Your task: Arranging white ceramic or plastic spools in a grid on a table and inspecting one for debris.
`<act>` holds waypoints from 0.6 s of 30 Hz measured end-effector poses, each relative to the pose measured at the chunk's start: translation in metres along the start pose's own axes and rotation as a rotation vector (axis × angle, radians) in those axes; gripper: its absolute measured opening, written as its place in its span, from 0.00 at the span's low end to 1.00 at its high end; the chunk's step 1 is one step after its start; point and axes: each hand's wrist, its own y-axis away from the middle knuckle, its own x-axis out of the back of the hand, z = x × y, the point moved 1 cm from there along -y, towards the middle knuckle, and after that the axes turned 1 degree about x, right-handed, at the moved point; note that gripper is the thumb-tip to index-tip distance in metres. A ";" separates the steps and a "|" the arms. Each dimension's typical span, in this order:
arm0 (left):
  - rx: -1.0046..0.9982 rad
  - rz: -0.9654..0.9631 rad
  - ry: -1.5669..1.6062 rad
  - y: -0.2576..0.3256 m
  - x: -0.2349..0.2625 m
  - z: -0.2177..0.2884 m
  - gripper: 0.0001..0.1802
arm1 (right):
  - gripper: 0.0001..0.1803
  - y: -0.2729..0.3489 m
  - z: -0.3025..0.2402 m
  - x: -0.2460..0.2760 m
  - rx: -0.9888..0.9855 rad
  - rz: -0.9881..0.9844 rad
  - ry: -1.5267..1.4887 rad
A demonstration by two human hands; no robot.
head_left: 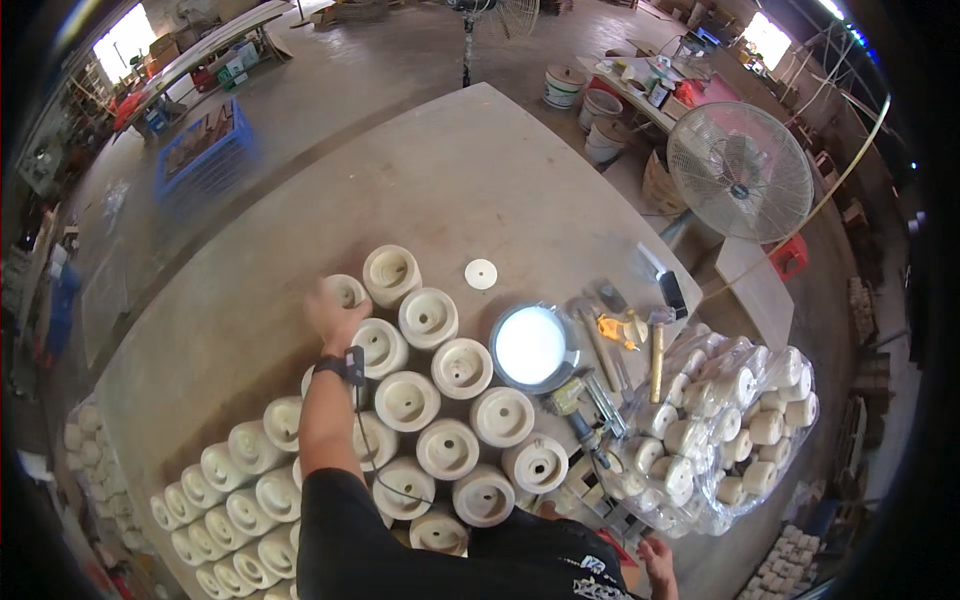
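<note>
Single view, head-worn fisheye, looked steeply down from above onto wooden worktable [480,180]. Lens sat close over person's own torso, bottom centre; left arm entered from lower edge, reaching forward. Faced ahead across table toward workshop floor and standing fan [740,170] at right. Straight edges curved near dark circular rim. No second view shared scene.

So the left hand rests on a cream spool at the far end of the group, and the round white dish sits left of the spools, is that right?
Not quite. The left hand does rest on the far cream spool, but the round white dish sits right of the spools, beside the tools, as the head view shows.
</note>
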 end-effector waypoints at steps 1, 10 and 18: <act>0.032 -0.035 0.054 0.000 -0.008 0.002 0.63 | 0.25 0.001 0.013 0.002 -0.039 0.035 -0.002; -0.042 0.000 0.173 -0.003 -0.014 -0.017 0.61 | 0.25 -0.019 0.051 0.013 -0.169 -0.029 0.110; -0.057 -0.063 0.127 -0.011 -0.022 0.006 0.55 | 0.21 -0.018 0.055 0.003 -0.164 -0.023 0.306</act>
